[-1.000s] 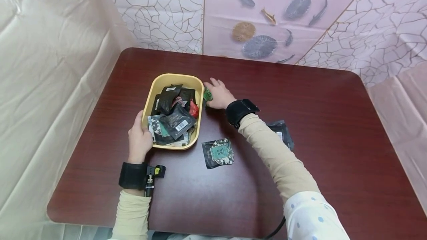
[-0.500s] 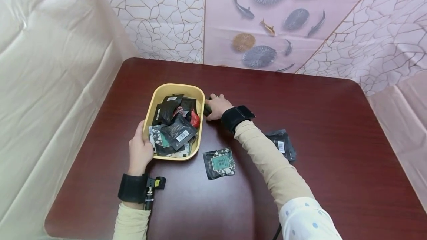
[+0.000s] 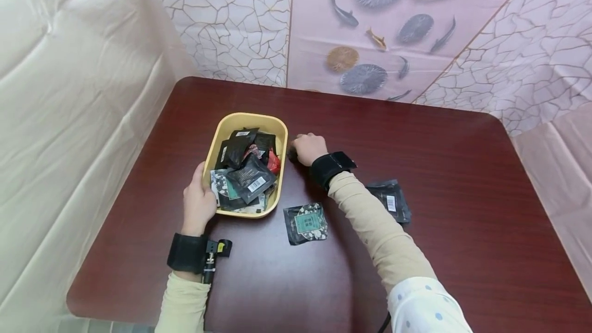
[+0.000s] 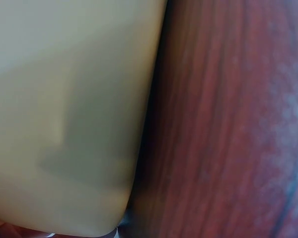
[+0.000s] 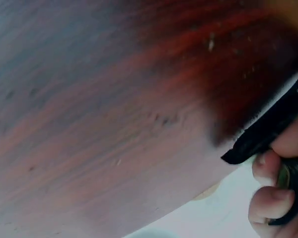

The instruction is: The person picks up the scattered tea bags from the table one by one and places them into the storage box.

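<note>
My left hand (image 3: pixel 199 204) holds the left side of a yellow plastic bin (image 3: pixel 252 120); its wall (image 4: pixel 69 109) fills much of the left wrist view. Black, red and green-labelled sachets (image 3: pixel 252 179) lie heaped in the bin. Just right of the bin, my right hand (image 3: pixel 311 149) grips a dark sachet (image 3: pixel 292 153), its fingers curled. In the right wrist view the fingertips pinch black packaging (image 5: pixel 273 129) with a bit of green; whether it is one sachet or two, I cannot tell.
A black sachet with a green label (image 3: pixel 305 224) lies on the dark red table (image 3: pixel 444 168), right of the bin's front corner. Farther right, another black sachet (image 3: pixel 390 200) with a barcode is partly behind the right forearm. A patterned wall covering (image 3: pixel 231 24) borders the back edge.
My right hand's fingers have gone from spread over a green-faced sachet to curled around it, and the hand sits slightly farther from the bin. The left hand keeps its hold.
</note>
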Tool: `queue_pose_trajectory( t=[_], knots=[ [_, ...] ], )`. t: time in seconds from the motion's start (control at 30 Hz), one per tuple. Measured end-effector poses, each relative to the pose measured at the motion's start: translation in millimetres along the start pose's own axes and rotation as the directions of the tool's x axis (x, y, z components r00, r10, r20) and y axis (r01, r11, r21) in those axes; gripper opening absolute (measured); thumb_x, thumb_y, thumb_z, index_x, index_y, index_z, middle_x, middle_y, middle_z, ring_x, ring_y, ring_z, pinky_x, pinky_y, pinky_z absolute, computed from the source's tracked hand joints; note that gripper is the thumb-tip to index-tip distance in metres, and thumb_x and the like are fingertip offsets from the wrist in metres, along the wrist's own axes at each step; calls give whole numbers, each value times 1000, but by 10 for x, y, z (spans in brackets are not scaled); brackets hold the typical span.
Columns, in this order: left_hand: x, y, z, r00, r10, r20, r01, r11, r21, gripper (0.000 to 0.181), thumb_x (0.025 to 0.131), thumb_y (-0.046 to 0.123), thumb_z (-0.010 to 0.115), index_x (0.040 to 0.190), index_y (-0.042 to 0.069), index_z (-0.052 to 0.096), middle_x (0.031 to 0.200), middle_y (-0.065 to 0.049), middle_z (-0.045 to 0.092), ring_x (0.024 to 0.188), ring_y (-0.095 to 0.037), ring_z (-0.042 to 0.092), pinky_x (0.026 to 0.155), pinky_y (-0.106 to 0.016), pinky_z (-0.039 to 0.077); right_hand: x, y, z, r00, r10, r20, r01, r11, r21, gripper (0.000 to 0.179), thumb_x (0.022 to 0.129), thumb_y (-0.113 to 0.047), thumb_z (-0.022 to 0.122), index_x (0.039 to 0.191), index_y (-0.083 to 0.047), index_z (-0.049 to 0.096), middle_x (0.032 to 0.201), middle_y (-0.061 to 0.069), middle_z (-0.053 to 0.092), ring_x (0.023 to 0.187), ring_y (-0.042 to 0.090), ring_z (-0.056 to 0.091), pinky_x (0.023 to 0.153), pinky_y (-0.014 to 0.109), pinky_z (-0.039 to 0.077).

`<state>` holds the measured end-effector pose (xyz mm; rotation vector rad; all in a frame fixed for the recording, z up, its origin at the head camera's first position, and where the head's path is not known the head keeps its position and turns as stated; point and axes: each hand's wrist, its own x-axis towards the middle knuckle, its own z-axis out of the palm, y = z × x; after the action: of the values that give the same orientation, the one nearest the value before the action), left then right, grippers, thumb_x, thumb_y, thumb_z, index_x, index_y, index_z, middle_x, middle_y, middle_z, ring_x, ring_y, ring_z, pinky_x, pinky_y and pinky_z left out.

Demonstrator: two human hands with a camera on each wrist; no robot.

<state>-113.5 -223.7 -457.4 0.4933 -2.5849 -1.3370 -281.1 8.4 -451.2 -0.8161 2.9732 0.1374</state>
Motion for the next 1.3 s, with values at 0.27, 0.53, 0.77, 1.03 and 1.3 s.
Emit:
queue_pose_trajectory(
  t=[0.27, 0.53, 0.77, 1.03, 1.3],
  knots=[
    [37, -20, -8, 1000, -12, 6, 12, 1000, 1, 53, 89, -4, 32, 140, 7, 32, 127, -25, 46, 109, -36, 46, 90, -52, 36, -46, 47, -375, 959, 168, -229, -153, 985, 83, 24, 79, -10, 56, 102, -14, 62, 97, 7, 53, 86, 30, 47, 60, 46, 46],
    [70, -3, -12, 1000, -6, -3, 6, 1000, 4, 54, 87, -4, 33, 140, 8, 34, 124, -26, 49, 107, -37, 47, 89, -52, 37, -27, -399, -730, 950, -7, -311, 73, 977, 201, 15, 73, -5, 59, 85, -12, 55, 87, 1, 49, 81, 22, 49, 55, 40, 45],
    [60, 1, -21, 999, -33, 17, 33, 999, -8, 54, 88, -5, 32, 141, 9, 32, 127, -24, 46, 110, -36, 46, 91, -51, 36, 29, -742, -784, 968, -149, -200, 210, 920, 330, 39, 79, -29, 67, 112, -13, 56, 110, 5, 49, 93, 20, 50, 78, 34, 43],
    [57, 25, 23, 1000, 12, 1, -12, 1000, -2, 54, 87, -6, 33, 139, 7, 35, 123, -26, 49, 106, -38, 48, 88, -53, 37, -63, -677, -744, 967, -170, -191, 223, 925, 308, 82, 75, -59, 59, 142, -17, 34, 145, 12, 25, 124, 27, 35, 94, 47, 34],
    [48, -18, -5, 1000, -9, -4, 8, 1000, -16, 54, 87, -6, 32, 140, 8, 34, 126, -25, 47, 108, -37, 46, 89, -52, 36, -241, -564, -754, 947, -195, -255, 267, 920, 289, 78, 76, -58, 59, 139, -16, 39, 139, 11, 32, 112, 29, 45, 78, 45, 42]
  ],
)
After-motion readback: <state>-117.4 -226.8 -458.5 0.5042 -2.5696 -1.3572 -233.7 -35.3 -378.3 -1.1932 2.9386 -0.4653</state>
